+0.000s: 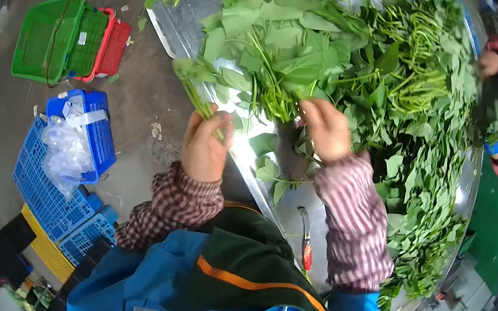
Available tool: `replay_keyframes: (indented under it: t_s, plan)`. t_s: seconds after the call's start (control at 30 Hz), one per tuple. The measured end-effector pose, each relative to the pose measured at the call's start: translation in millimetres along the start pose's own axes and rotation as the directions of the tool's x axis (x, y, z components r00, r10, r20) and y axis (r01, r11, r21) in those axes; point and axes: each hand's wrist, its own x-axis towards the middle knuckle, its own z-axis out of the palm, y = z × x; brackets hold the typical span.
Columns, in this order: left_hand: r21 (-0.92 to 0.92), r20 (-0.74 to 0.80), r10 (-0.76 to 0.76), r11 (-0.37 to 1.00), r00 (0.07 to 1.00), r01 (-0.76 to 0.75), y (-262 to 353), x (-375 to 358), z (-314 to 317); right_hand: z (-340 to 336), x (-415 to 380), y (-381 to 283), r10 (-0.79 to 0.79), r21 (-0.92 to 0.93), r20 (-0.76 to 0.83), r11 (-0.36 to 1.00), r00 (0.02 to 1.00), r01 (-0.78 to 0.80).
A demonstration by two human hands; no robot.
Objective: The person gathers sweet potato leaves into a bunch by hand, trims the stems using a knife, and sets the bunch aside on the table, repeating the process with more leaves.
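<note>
Item one: left hand (205, 148), fingers clenched round the stems of a small bunch of leafy greens (197, 90), held just off the near-left edge of the metal table (177, 16); the bunch's leaves fan up and left over that edge.

Item two: right hand (327, 129), fingers curled into the big heap of greens (370, 70), pinching at stems near its lower-left border; we cannot tell how much it grips.

Item three: the heap itself, covering most of the table from the far side to the right rim, leaving a bare strip of metal along the left corner and along the near edge beside our sleeves.

Item four: a knife with a red handle (305, 242) lying on that bare near strip, beside the right forearm, apart from both hands.

Item five: floor to the left, open concrete between table and crates: a green basket (49, 40) touching a red basket (112, 45), blue crates (73, 151) holding clear plastic bags (64, 146).

Item six: another person's hand (490, 63) at the table's far right edge.
</note>
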Motion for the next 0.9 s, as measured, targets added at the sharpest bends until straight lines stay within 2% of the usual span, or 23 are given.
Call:
replay_keyframes:
  t_s: [0.03, 0.07, 0.13, 0.17, 0.2, 0.27, 0.3, 0.4, 0.47, 0.53, 0.6, 0.67, 0.7, 0.73, 0.77, 0.8, 0.9]
  plan:
    - [0.068, 0.067, 0.066, 0.995, 0.996, -0.070, 4.9, 3.3, -5.6, -19.8, -8.6, -25.4, 0.211, 0.239, 0.013, 0.948, 0.977, -0.208]
    - [0.143, 0.138, 0.123, 0.979, 0.983, -0.142, 9.3, 3.1, -11.1, -27.4, -11.0, -10.6, 0.283, 0.528, 0.019, 0.811, 0.959, -0.250]
    - [0.168, 0.099, 0.004, 0.986, 0.995, -0.020, 11.1, 2.9, -9.6, -27.0, -11.1, 18.5, 0.396, 0.384, 0.118, 0.828, 0.911, -0.410]
    - [0.161, 0.094, -0.042, 0.987, 0.995, 0.027, 9.3, 10.3, -0.7, -29.9, -24.3, 12.1, 0.281, 0.296, 0.093, 0.908, 0.955, -0.296]
    - [0.171, 0.148, 0.028, 0.984, 0.989, -0.054, 8.7, 13.2, 7.9, -24.8, -37.4, -10.2, 0.264, 0.573, 0.063, 0.780, 0.962, -0.251]
    - [0.220, 0.238, 0.124, 0.959, 0.963, -0.178, 10.1, 3.0, 14.7, -33.3, -39.1, -10.5, 0.392, 0.752, 0.048, 0.592, 0.919, -0.291]
    - [0.215, 0.258, 0.140, 0.956, 0.956, -0.198, 7.1, 5.0, 16.2, -34.2, -34.1, -3.4, 0.376, 0.823, 0.061, 0.506, 0.924, -0.260]
    - [0.271, 0.427, 0.304, 0.855, 0.851, -0.442, 5.0, -3.1, 19.9, -45.6, -65.9, -18.1, 0.170, 0.876, 0.109, 0.449, 0.979, -0.176]
    - [0.342, 0.466, 0.150, 0.878, 0.872, -0.334, -3.2, -11.8, 33.0, -41.6, -75.6, -15.5, 0.189, 0.884, 0.119, 0.427, 0.975, -0.191]
    - [0.382, 0.454, -0.039, 0.911, 0.890, -0.154, -22.0, -24.5, 46.0, -24.0, -82.3, -14.3, 0.241, 0.848, 0.089, 0.491, 0.967, -0.200]
    - [0.428, 0.409, -0.115, 0.900, 0.905, -0.079, -36.9, -24.5, 55.7, -2.3, -94.2, -18.6, 0.224, 0.708, 0.076, 0.673, 0.972, -0.211]
    - [0.371, 0.446, -0.206, 0.928, 0.871, 0.029, -39.1, -18.8, 55.3, 8.9, -100.6, -19.0, 0.227, 0.748, 0.109, 0.623, 0.968, -0.231]
    - [0.367, 0.451, -0.259, 0.926, 0.854, 0.087, -35.8, -18.4, 55.0, 6.3, -99.4, -27.4, 0.284, 0.829, 0.221, 0.449, 0.933, -0.333]
    - [0.367, 0.454, -0.315, 0.918, 0.833, 0.147, -31.9, -18.7, 53.0, -1.5, -96.5, -31.1, 0.310, 0.817, 0.417, 0.285, 0.855, -0.501]
    - [0.470, 0.455, -0.385, 0.870, 0.803, 0.151, -25.9, -19.1, 48.2, -3.8, -94.6, -22.6, 0.248, 0.817, 0.506, 0.168, 0.826, -0.551]
    - [0.434, 0.436, -0.408, 0.876, 0.803, 0.210, -25.3, -20.3, 44.0, -2.6, -93.9, -13.2, 0.171, 0.800, 0.581, 0.056, 0.795, -0.597]
    - [0.320, 0.387, -0.467, 0.877, 0.795, 0.359, -25.2, -20.0, 38.4, 0.7, -94.1, -15.4, 0.208, 0.852, 0.467, 0.155, 0.860, -0.500]
